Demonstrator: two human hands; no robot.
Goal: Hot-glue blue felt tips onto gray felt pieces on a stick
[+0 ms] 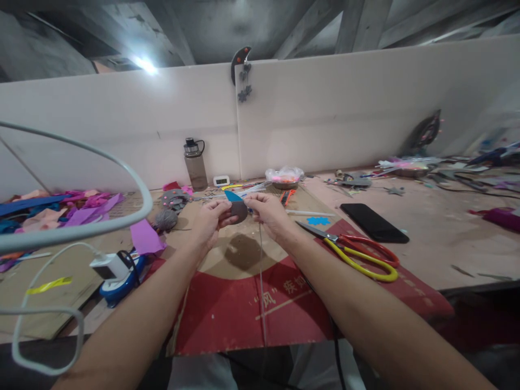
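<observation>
Above the middle of the cardboard, my left hand point(215, 219) pinches a dark grey rounded piece point(239, 212) that looks like felt. A pointed blue piece point(233, 196) lies against its upper edge. My right hand point(266, 212) is closed in a pinch at the right side of the grey piece. From under it a long pale thread point(261, 271) hangs down past the table edge. Whether a needle is between those fingers cannot be seen. Red-and-yellow-handled scissors point(357, 252) lie beside my right forearm, close to a blue scalloped cutout point(318, 221).
A red and brown cardboard sheet point(219, 311) covers the table's front. A black phone point(374, 222) lies right. Felt scraps point(93, 208), a charger point(109, 266) and a white cable point(138, 184) are left. A bottle point(196, 165) and a bowl point(284, 184) stand behind.
</observation>
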